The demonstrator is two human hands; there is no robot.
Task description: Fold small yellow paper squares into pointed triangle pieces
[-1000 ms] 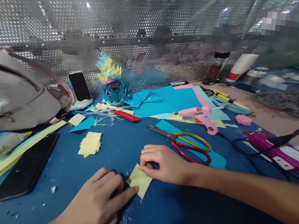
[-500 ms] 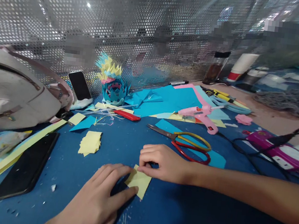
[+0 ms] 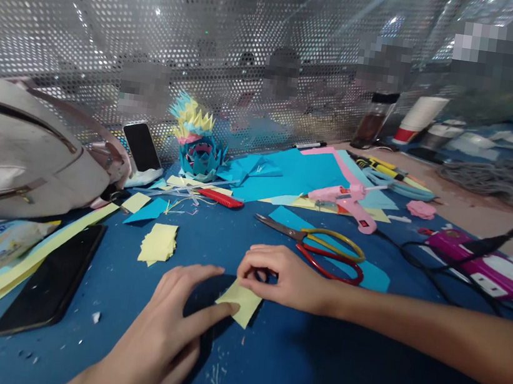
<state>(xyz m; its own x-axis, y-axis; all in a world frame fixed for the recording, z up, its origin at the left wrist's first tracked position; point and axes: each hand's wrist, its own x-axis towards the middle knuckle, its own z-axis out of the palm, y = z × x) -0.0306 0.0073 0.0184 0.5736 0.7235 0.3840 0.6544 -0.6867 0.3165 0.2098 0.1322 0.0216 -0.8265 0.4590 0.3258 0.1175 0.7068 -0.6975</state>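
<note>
A small square of yellow paper (image 3: 245,310) lies on the blue tabletop in front of me. My right hand (image 3: 276,274) pinches its far edge, with thumb and curled fingers together. From the near left, my left hand (image 3: 172,326) rests its thumb on the paper, while the other fingers stretch out apart from it. Left of the hands sits a stack of similar yellow paper squares (image 3: 158,243). Scissors (image 3: 325,245) with one yellow and one red handle lie just beyond my right hand, partly over a blue paper sheet (image 3: 375,279).
A pink glue gun (image 3: 350,201), a red utility knife (image 3: 221,198) and blue sheets (image 3: 282,173) lie farther back. Near the perforated panel stands a folded-paper model (image 3: 199,146). Phones (image 3: 53,282), paper strips and a bag (image 3: 26,149) fill the left; a purple power strip (image 3: 478,265) is right.
My left index finger has lifted off the paper and spread away from the thumb. My right hand's fingers have closed more tightly at the far edge. The view has shifted slightly.
</note>
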